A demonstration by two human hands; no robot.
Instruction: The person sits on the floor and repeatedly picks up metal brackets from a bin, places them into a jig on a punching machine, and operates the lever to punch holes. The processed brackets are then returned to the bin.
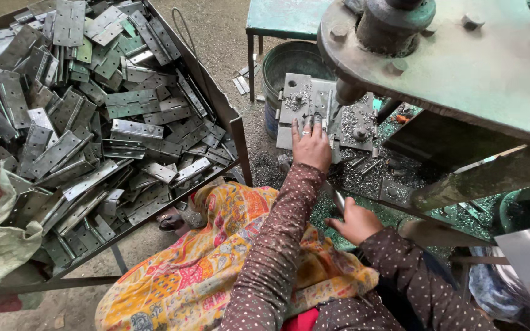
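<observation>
- Nearest the camera are the dotted brown sleeves and a yellow patterned cloth over the lap.
- The left hand lies flat, fingers spread narrowly, pressing a hinge plate on the press bed — that plate sits just left of the punch tip.
- The right hand is closed round a slim metal lever at the near edge of the bed.
- The green press head hangs over the bed; metal chips litter the surface around the plate.
- Doing this well, by my judgement: seat the plate square against its stop, keep the left fingertips back from the punch line, and work the lever only once the plate lies flat — chips under it would tilt it.
- A large tray heaped with grey hinges stands to the left, within easy reach.
- A round bucket sits on the floor beyond the bed, beside a green stool.
</observation>
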